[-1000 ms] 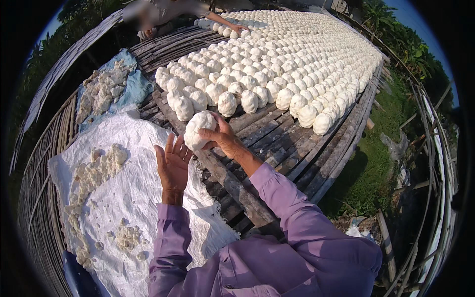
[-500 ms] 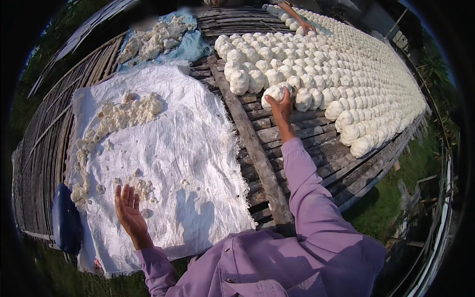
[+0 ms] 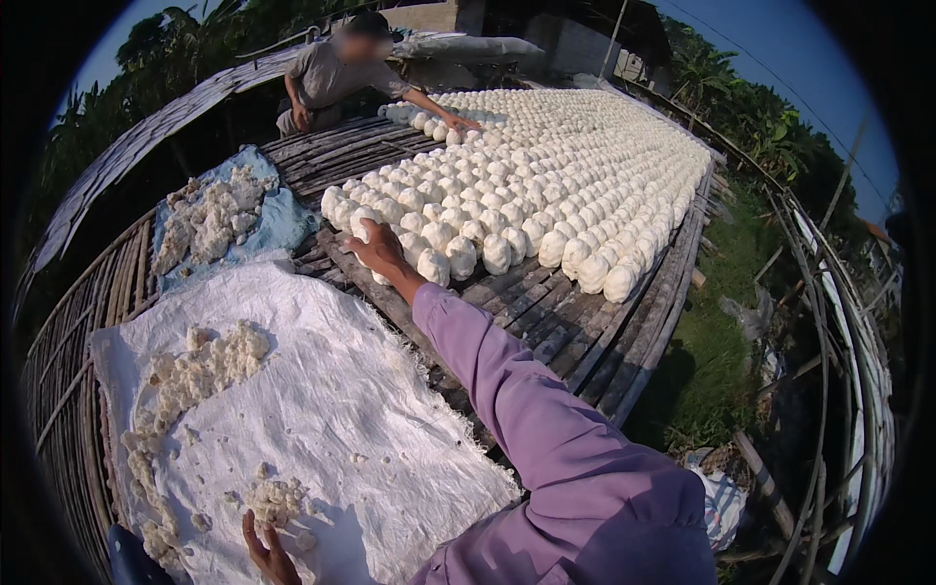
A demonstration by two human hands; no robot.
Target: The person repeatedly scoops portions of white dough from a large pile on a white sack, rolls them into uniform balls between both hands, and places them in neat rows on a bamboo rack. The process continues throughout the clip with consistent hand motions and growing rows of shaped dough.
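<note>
My right hand [image 3: 383, 250] reaches to the front left corner of many white, knobbly balls [image 3: 495, 252] set in rows on a wooden slatted rack, its fingers curled on a ball [image 3: 363, 218] there; the palm side is hidden. My left hand [image 3: 265, 551] is low over a white woven sheet [image 3: 380, 419], fingers apart and holding nothing, beside scattered off-white crumbly lumps [image 3: 278, 501].
A blue sheet [image 3: 278, 200] with more lumps [image 3: 219, 210] lies at the back left. A co-worker [image 3: 331, 83] leans over the far left side of the rows, one hand [image 3: 458, 124] on the balls. Grass [image 3: 702, 370] and bent bamboo poles [image 3: 819, 292] lie right of the rack.
My right hand has carried a ball away from beside my left hand onto the corner of the rows. My left hand has dropped to the lower part of the white sheet.
</note>
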